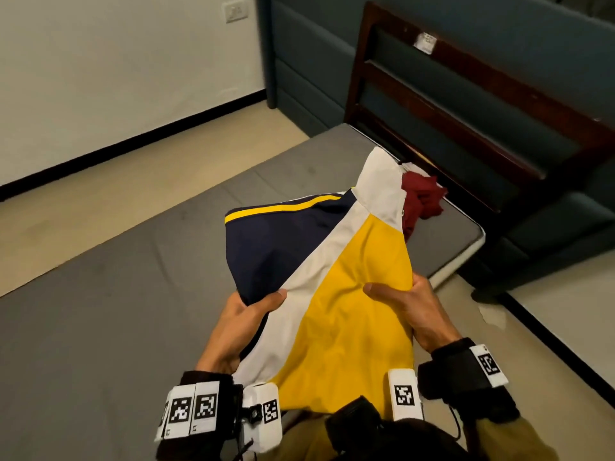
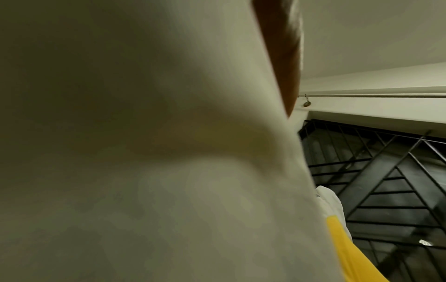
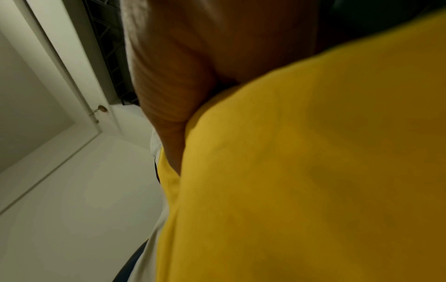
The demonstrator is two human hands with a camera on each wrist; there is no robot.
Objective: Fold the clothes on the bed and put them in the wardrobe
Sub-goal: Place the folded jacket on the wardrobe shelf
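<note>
Head view: I see left hand (image 1: 244,322) and right hand (image 1: 404,311) gripping the folded jacket (image 1: 346,277) at centre frame, above the bed (image 1: 100,294); its long axis points toward upper right, both hands equally near.

A folded yellow, white and navy fabric garment (image 1: 336,277) with a yellow stripe is held up above the grey bed (image 1: 116,287), tilted away. A crumpled maroon cloth garment (image 1: 422,199) lies on the bed near the headboard.
</note>
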